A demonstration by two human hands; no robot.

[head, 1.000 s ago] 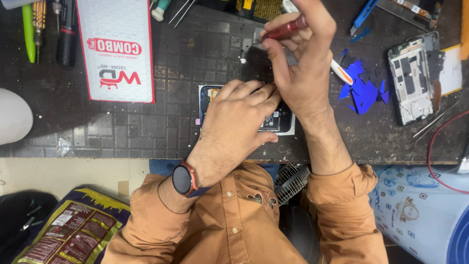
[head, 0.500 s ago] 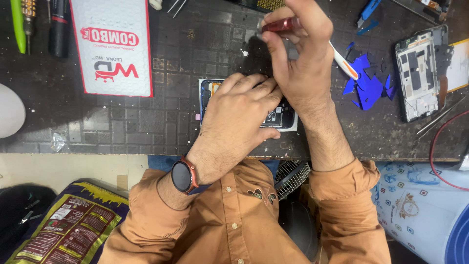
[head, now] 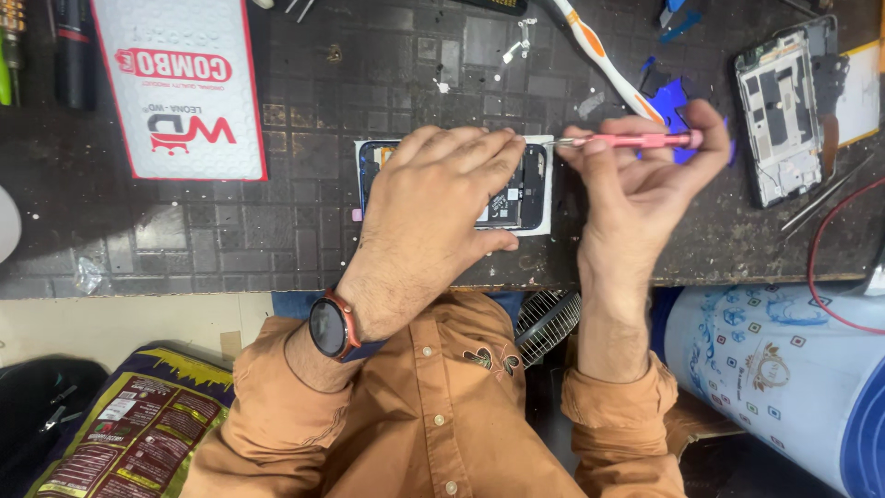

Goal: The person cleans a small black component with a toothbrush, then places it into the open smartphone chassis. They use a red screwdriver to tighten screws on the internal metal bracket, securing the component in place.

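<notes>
The left hand [head: 433,217] lies flat, palm down, over an opened phone [head: 521,189] at the centre of the dark gridded desk [head: 304,231]. Its fingers spread across the phone's exposed inside and hold nothing; they press the phone down, with the thumb along its near edge. The phone lies on a small white sheet [head: 542,226], and only its 3 o'clock end and a strip at its 9 o'clock end show past the hand.

The right hand [head: 636,198] sits just at 3 o'clock of the phone. Its grip is closed on a slim pink screwdriver [head: 636,140], pinched between thumb and fingertips, lying nearly level, with the metal tip pointing toward 9 o'clock and reaching the phone's far corner, close beside the left fingertips.

A black watch [head: 330,327] with a reddish rim is on the left wrist, and both arms wear orange sleeves.

At 10 o'clock of the phone lies a white flat box [head: 175,83] with red print. At 1 o'clock a white and orange toothbrush [head: 604,60] lies slantwise, with blue plastic scraps [head: 671,92] beside it. At 3 o'clock, well apart, a stripped phone frame [head: 784,111] rests by a red wire [head: 816,258]. Below the desk edge, at 4 o'clock, stands a patterned white and blue drum [head: 774,360].
</notes>
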